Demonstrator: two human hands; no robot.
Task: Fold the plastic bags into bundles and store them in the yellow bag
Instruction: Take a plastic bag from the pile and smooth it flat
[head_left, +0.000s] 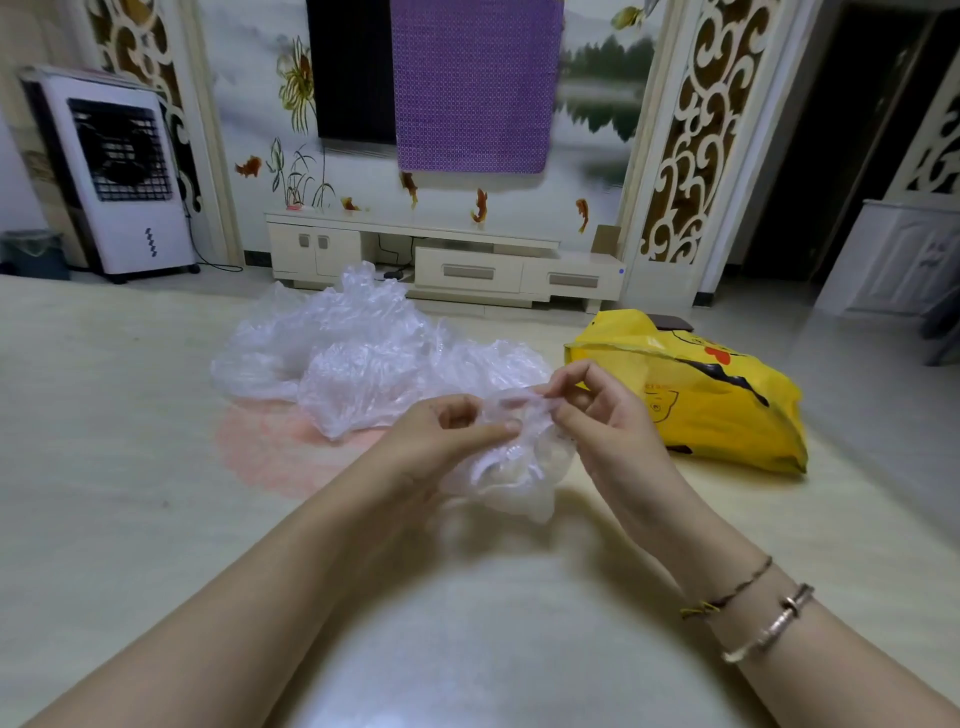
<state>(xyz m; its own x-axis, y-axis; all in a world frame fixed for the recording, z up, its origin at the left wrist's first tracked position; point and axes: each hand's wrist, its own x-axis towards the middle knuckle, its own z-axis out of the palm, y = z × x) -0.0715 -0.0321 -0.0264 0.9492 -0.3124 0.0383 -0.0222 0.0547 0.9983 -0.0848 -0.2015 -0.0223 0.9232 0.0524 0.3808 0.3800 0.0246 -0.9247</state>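
Both forearms reached forward; the left hand (451, 423) and right hand (597, 410) pinched a crumpled clear plastic bag (511, 467) with curled fingers, just beside the yellow printed plastic bag (727, 395).

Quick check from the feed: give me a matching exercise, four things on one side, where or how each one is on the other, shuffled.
Things:
1. yellow bag
2. clear bag pile
3. small clear bag
4. bracelets

States:
A. on the right wrist
B. pinched between left hand and right hand
C. lying to the right on the table
D. loose heap behind the hands

Pairs: 1-C, 2-D, 3-B, 4-A
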